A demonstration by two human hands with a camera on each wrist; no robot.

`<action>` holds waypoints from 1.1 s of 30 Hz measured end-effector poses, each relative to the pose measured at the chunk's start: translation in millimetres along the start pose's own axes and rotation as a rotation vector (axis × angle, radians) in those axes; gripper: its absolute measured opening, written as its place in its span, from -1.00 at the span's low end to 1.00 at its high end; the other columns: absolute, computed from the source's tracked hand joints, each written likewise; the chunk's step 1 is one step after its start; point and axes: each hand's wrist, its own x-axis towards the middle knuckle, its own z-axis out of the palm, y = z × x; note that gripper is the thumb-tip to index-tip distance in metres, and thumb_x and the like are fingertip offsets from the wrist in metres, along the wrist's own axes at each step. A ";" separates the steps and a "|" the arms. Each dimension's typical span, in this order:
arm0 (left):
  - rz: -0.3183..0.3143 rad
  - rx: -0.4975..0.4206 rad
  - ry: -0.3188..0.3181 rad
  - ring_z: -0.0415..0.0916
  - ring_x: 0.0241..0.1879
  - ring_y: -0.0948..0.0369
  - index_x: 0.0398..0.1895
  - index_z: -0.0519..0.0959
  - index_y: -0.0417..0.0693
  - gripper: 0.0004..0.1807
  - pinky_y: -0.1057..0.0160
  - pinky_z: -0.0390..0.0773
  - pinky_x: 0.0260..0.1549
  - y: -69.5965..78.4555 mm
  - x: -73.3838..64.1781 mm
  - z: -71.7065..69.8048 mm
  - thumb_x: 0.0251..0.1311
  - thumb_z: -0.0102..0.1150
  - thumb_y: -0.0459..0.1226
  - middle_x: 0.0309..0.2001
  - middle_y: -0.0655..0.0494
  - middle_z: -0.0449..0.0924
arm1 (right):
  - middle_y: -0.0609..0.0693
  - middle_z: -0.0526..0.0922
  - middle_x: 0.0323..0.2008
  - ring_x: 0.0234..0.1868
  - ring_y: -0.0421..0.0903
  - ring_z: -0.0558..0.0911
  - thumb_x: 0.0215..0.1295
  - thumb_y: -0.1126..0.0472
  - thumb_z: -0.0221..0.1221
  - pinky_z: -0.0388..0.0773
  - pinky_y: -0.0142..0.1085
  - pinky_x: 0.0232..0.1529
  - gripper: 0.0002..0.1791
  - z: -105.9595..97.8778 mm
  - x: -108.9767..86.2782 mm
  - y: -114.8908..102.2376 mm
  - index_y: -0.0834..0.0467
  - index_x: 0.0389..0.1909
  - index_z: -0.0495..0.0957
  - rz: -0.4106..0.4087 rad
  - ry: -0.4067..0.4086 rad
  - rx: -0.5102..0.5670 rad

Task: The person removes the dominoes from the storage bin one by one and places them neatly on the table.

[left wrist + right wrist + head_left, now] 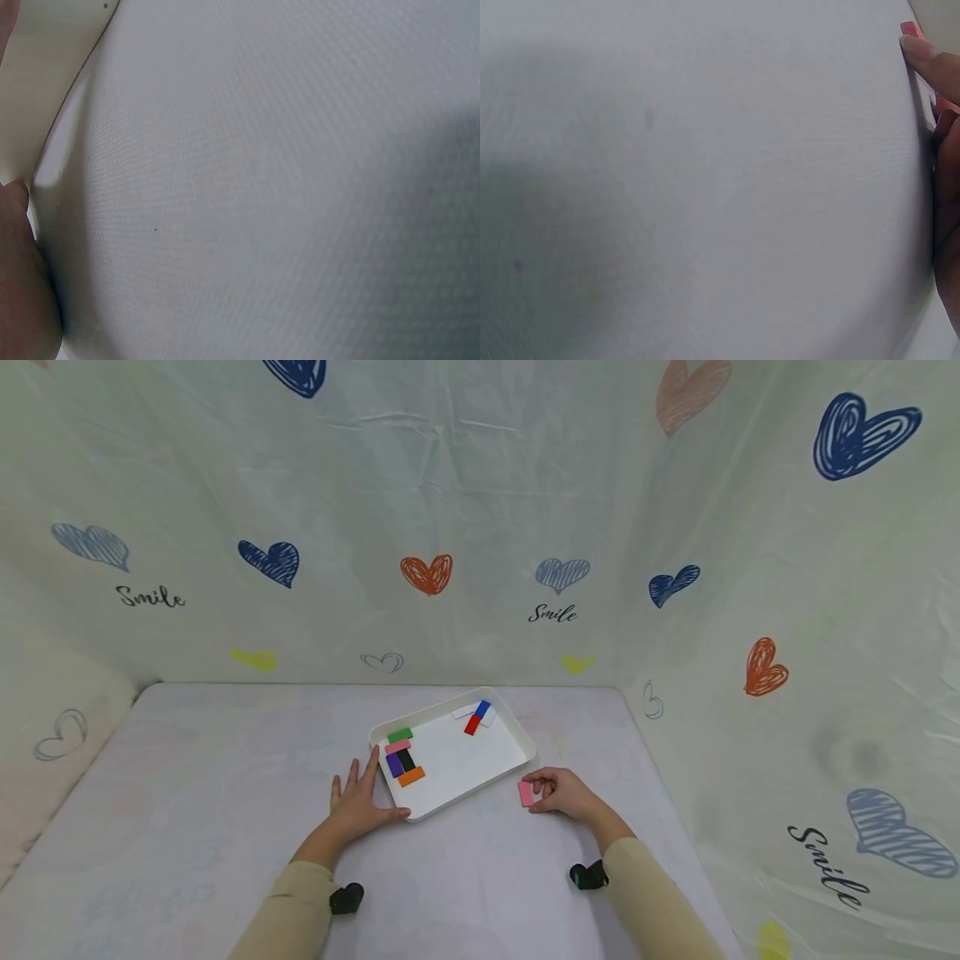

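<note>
A white tray (457,781) lies at a slant on the table, with small coloured blocks in it. At the tray's near left corner rests my left hand (356,812), its fingers spread and its thumb along the near rim. Just right of the tray, my right hand (566,795) pinches a pink block (526,793) between thumb and fingers. That pink block shows only partly at the edge of the right wrist view, beside my thumb (930,64). Inside the tray's left side sit a green block (401,735), a pink one, a purple one, a black one and an orange block (411,776).
At the tray's far right lie a blue block (482,708), a red block (472,725) and white blocks (488,717). The pale table (187,760) meets a curtain (480,510) printed with hearts behind and at the sides. A dark device (347,898) is strapped on each wrist.
</note>
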 end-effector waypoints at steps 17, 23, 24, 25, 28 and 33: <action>0.015 -0.014 0.007 -0.36 0.47 -0.27 0.55 -0.30 -0.11 0.44 -0.26 -0.53 0.31 0.7 -1.4 -3.3 -0.20 0.48 0.20 0.47 -0.40 -0.14 | -0.01 0.52 -0.34 -0.48 -0.16 0.42 -0.07 0.31 0.51 0.39 -0.42 -0.52 -0.42 0.4 2.3 3.3 0.18 0.06 0.59 -0.001 -0.014 0.015; 0.019 -0.012 0.003 -0.34 0.46 -0.29 0.55 -0.29 -0.12 0.45 -0.28 -0.51 0.31 1.4 -0.9 -1.1 -0.21 0.47 0.22 0.47 -0.42 -0.13 | 0.04 0.56 -0.32 -0.45 -0.14 0.47 -0.04 0.37 0.47 0.48 -0.41 -0.44 -0.44 -6.2 -5.4 -3.8 0.28 0.06 0.56 -0.048 -0.004 0.108; 0.019 -0.014 0.003 -0.34 0.46 -0.29 0.55 -0.29 -0.12 0.45 -0.28 -0.51 0.31 1.8 -1.0 -0.7 -0.21 0.47 0.22 0.46 -0.42 -0.13 | 0.04 0.55 -0.33 -0.44 -0.14 0.48 -0.04 0.40 0.46 0.49 -0.40 -0.43 -0.45 -7.5 -6.2 -6.7 0.31 0.05 0.56 -0.057 0.002 0.117; 0.019 -0.014 0.003 -0.34 0.46 -0.29 0.55 -0.29 -0.12 0.45 -0.28 -0.51 0.31 2.4 -1.2 -0.4 -0.21 0.47 0.23 0.46 -0.43 -0.13 | 0.04 0.55 -0.35 -0.43 -0.14 0.48 -0.03 0.43 0.43 0.50 -0.40 -0.42 -0.47 -8.5 -6.7 -10.2 0.32 0.04 0.56 -0.063 0.009 0.128; 0.013 -0.017 0.005 -0.34 0.46 -0.28 0.55 -0.30 -0.12 0.45 -0.27 -0.52 0.31 3.5 -1.7 -0.3 -0.21 0.48 0.22 0.46 -0.43 -0.15 | 0.12 0.52 -0.37 -0.41 -0.14 0.46 -0.01 0.54 0.36 0.52 -0.42 -0.41 -0.49 -12.7 -7.4 -30.0 0.42 0.04 0.53 -0.092 0.015 0.184; 0.006 -0.014 0.012 -0.34 0.46 -0.28 0.55 -0.30 -0.13 0.45 -0.26 -0.52 0.31 3.7 -2.1 -0.7 -0.21 0.48 0.20 0.46 -0.44 -0.16 | 0.17 0.52 -0.34 -0.42 -0.13 0.44 0.03 0.54 0.35 0.52 -0.46 -0.40 -0.46 -16.3 3.7 -58.0 0.48 0.10 0.47 -0.135 0.010 0.231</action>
